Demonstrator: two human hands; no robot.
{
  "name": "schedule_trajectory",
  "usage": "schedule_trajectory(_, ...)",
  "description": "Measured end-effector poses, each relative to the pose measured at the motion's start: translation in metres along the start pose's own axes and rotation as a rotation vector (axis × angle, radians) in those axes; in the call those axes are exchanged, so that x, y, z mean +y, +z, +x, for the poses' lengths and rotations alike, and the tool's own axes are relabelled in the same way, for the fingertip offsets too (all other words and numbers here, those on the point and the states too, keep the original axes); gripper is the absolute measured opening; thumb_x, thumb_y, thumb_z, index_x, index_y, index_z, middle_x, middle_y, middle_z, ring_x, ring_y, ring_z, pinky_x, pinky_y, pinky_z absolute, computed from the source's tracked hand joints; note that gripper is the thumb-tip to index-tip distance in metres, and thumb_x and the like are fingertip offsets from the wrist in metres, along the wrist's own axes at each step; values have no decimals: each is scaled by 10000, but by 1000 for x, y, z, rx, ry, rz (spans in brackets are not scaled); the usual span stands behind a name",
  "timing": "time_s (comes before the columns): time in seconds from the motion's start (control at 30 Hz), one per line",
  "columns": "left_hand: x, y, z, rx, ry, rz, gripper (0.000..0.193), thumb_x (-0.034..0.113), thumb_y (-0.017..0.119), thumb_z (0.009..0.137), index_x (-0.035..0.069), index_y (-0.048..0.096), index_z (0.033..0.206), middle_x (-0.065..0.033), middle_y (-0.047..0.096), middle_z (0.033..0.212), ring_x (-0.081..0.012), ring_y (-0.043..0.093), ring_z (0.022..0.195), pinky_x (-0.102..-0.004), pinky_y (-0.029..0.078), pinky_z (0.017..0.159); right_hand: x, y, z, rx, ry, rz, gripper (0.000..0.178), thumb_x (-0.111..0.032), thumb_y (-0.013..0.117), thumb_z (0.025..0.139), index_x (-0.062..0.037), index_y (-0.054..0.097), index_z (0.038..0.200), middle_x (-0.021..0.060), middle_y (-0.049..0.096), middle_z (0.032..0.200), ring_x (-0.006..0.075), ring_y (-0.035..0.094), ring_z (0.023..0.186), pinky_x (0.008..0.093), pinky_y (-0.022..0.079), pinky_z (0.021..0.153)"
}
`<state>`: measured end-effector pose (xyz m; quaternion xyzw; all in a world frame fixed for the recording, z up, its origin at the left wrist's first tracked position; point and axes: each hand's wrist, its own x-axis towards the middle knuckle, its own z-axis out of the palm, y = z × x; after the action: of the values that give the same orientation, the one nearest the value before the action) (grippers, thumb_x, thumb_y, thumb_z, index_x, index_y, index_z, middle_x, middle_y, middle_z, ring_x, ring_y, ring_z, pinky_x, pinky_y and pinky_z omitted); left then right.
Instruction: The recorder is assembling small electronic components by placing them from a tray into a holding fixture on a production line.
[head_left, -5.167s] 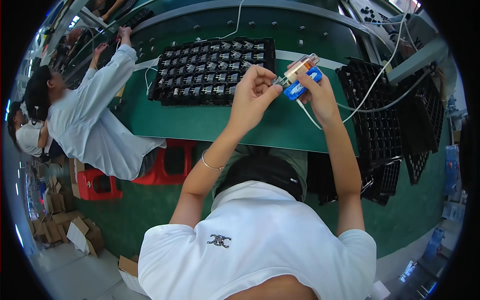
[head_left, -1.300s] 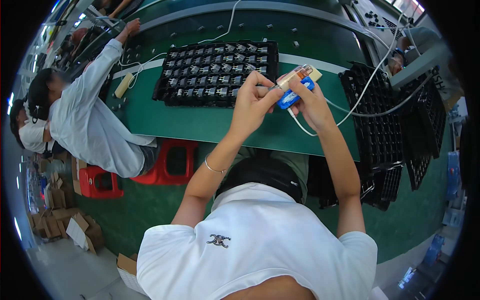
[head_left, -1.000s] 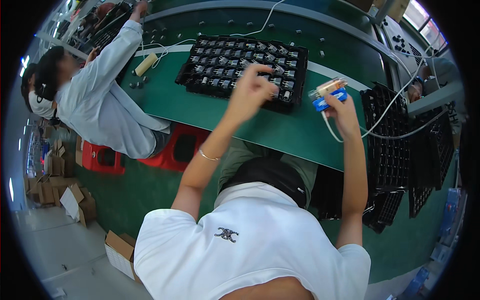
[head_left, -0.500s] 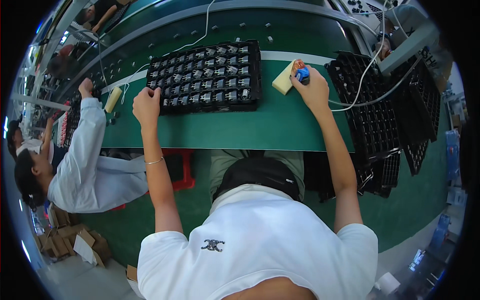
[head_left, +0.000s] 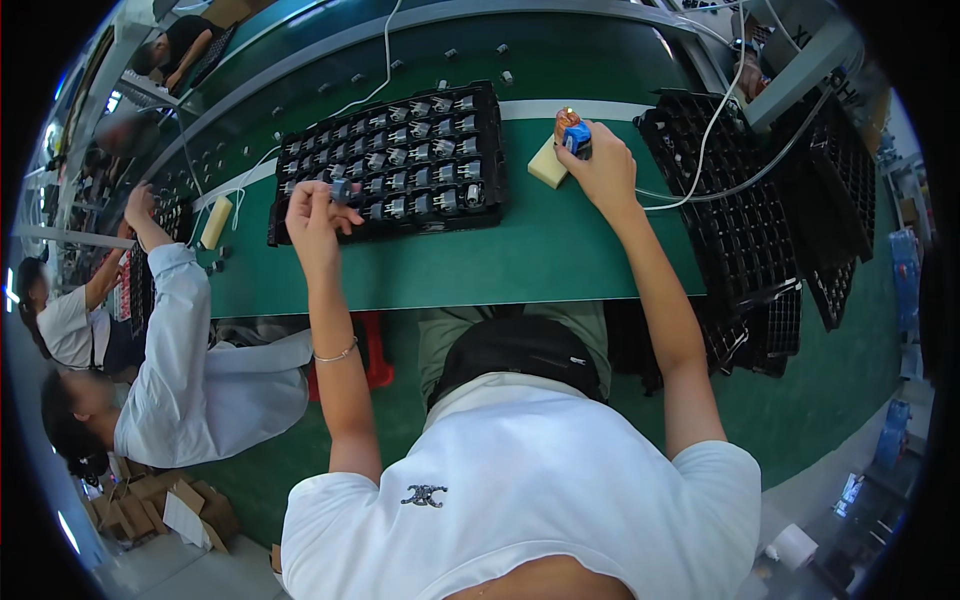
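A black compartment tray [head_left: 385, 235] lies on the green table, filled with rows of small dark plug-like parts [head_left: 421, 176] with metal pins. At its near left corner, my left hand [head_left: 314, 222] pinches one small dark plug-like part [head_left: 342, 189] between thumb and fingers, with the other fingers partly spread. To the right of the tray, my right hand [head_left: 604, 168] grips a small blue and orange-brown object [head_left: 574, 136]; its exact kind cannot be made out. That hand is just above a pale yellow block [head_left: 547, 166], which looks like a sponge.
Black trays [head_left: 725, 200] are stacked at the right. A white cable [head_left: 712, 130] hangs over them. Loose small parts [head_left: 506, 77] sit on the far green surface. At the left, a co-worker in a pale sleeve [head_left: 180, 290] reaches over the table near another yellow block [head_left: 216, 222].
My left hand has turned over at the tray's near left corner and now shows a part in its fingers. My right hand still holds the blue object by the yellow block.
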<state>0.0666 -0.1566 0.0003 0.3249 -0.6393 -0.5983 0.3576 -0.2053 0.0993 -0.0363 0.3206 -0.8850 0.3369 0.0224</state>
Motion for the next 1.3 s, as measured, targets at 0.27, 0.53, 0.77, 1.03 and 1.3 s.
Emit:
schedule_trajectory(0.27,5,65,-37,-279,-209,-614,239,261,460,1022,41,549,1048,-153,631,901,-144,526,594,-237,384,510,13,-4,13,-4,-3,-28,410,-320,747,756,-42,686,1050,118,664,902,327,667,812,397,525,706)
schedule_trajectory(0.53,-2,87,-64,-270,-265,-700,376,332,401,1044,26,601,953,-83,549,784,-141,442,580,-256,337,526,23,-5,46,24,-9,-46,378,-316,741,744,-78,693,1033,112,656,930,349,664,852,433,528,726)
schedule_trajectory(0.77,8,96,-79,-349,-297,-712,382,272,483,996,-33,565,1210,-58,575,899,-114,465,640,-249,347,536,69,11,134,118,34,-101,523,-389,726,714,-54,662,1111,192,690,994,364,662,957,440,522,832)
schedule_trajectory(1.03,0,93,-85,-262,-277,-737,229,126,618,922,50,501,1103,-84,609,860,-106,507,635,-227,388,527,85,20,166,-12,60,-152,494,-379,735,707,1,695,1021,214,697,951,358,677,912,422,523,830)
schedule_trajectory(1.3,20,109,-66,-221,-92,-481,161,70,638,894,24,539,1013,-130,700,884,-70,521,568,-196,395,482,26,-17,138,12,-170,94,361,-342,730,699,-5,684,819,202,669,751,362,661,710,418,518,686)
